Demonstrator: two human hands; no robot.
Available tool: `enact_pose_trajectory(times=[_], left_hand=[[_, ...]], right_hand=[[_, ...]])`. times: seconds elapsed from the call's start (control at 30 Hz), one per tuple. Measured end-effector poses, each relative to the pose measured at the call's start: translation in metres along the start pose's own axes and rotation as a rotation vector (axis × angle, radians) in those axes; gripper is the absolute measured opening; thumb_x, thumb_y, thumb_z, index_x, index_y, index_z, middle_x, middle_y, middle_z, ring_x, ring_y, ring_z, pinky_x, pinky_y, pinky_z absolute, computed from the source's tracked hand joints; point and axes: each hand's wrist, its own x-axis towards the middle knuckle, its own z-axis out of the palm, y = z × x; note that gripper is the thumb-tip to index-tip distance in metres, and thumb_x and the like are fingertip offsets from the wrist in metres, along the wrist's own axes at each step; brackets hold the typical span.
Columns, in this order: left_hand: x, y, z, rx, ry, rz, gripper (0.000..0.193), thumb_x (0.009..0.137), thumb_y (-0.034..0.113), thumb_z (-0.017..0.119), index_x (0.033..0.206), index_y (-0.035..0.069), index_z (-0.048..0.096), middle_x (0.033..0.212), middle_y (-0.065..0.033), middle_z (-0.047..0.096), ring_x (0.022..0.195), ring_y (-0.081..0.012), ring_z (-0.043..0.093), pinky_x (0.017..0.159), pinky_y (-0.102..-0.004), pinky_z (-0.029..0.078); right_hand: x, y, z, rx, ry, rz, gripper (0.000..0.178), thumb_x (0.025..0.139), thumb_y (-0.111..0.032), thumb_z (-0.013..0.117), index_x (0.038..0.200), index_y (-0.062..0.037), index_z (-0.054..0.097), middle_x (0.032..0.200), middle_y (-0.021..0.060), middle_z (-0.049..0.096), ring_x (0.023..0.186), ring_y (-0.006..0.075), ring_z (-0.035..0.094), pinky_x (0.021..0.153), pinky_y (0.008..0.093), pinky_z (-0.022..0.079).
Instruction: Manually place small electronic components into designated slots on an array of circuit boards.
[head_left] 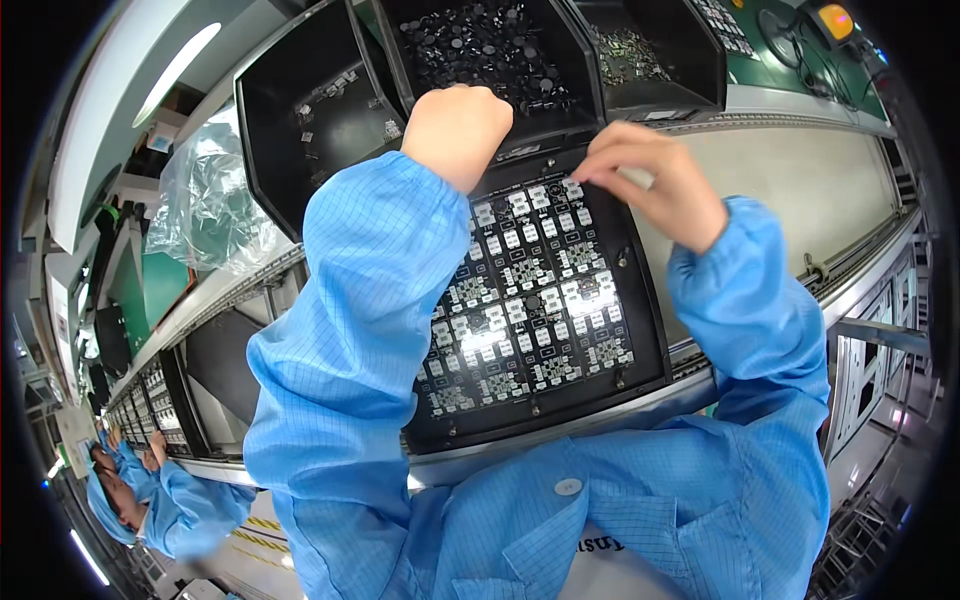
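Observation:
A black circuit board panel (525, 272) with rows of white connectors lies in a black carrier frame (648, 300) in front of me. My right hand (665, 185) is at the panel's far right corner, thumb and forefinger pinched close to the white connectors; whatever sits between the fingertips is too small to make out. Curled like a fist, my left hand (458, 132) hovers at the near edge of a black bin (590, 75) of small round black parts (470, 45). Its fingertips are hidden, so I cannot see what they hold.
On the left stands a black bin (262, 140) with a few small metal parts, beside a clear plastic bag (215, 195). Another bin (690, 90) of small shiny parts is at the far right. Conveyor rails (800, 125) run alongside. A co-worker (165, 500) works at lower left.

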Motion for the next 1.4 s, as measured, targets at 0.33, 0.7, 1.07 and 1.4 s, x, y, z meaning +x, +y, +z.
enact_pose_trajectory(times=[0.33, 0.7, 1.07, 1.4], left_hand=[[0.003, -0.005, 0.001, -0.306, 0.254, -0.055, 0.012, 0.075, 0.003, 0.062, 0.086, 0.002, 0.065, 0.091, -0.0133, 0.065, 0.084, -0.0287, 0.065, 0.075, -0.0359, 0.054], [-0.047, 0.014, -0.029, -1.54, 0.197, -0.175, 0.017, 0.078, -0.008, 0.067, 0.095, -0.004, 0.069, 0.099, -0.0058, 0.059, 0.091, -0.0142, 0.063, 0.084, -0.0258, 0.054], [-0.041, 0.047, 0.015, -1.359, 0.075, -0.266, 0.026, 0.076, -0.007, 0.065, 0.1, 0.003, 0.068, 0.085, -0.0053, 0.066, 0.065, -0.0074, 0.056, 0.058, -0.0244, 0.049], [-0.023, 0.054, 0.028, -1.071, 0.069, -0.177, 0.033, 0.077, -0.004, 0.064, 0.108, 0.009, 0.065, 0.095, -0.0078, 0.068, 0.072, -0.0186, 0.063, 0.063, -0.0275, 0.05]], right_hand=[[-0.004, 0.026, 0.043, -0.103, -0.106, 0.029, 0.018, 0.079, 0.005, 0.058, 0.096, -0.0003, 0.06, 0.089, 0.0114, 0.058, 0.087, 0.0285, 0.057, 0.076, 0.0358, 0.047], [-0.001, 0.012, 0.034, -0.231, -0.068, -0.031, 0.02, 0.079, 0.001, 0.061, 0.099, -0.003, 0.058, 0.082, 0.0103, 0.058, 0.078, 0.0273, 0.058, 0.071, 0.0367, 0.048], [0.046, 0.044, -0.056, -0.088, 0.272, 0.305, 0.022, 0.083, -0.009, 0.061, 0.1, 0.0045, 0.058, 0.082, 0.0185, 0.065, 0.076, 0.025, 0.066, 0.069, 0.0339, 0.051], [0.055, 0.1, -0.05, -0.45, -0.115, 0.317, 0.026, 0.081, -0.016, 0.06, 0.098, 0.0037, 0.06, 0.087, 0.024, 0.064, 0.084, 0.0372, 0.063, 0.075, 0.0421, 0.049]])
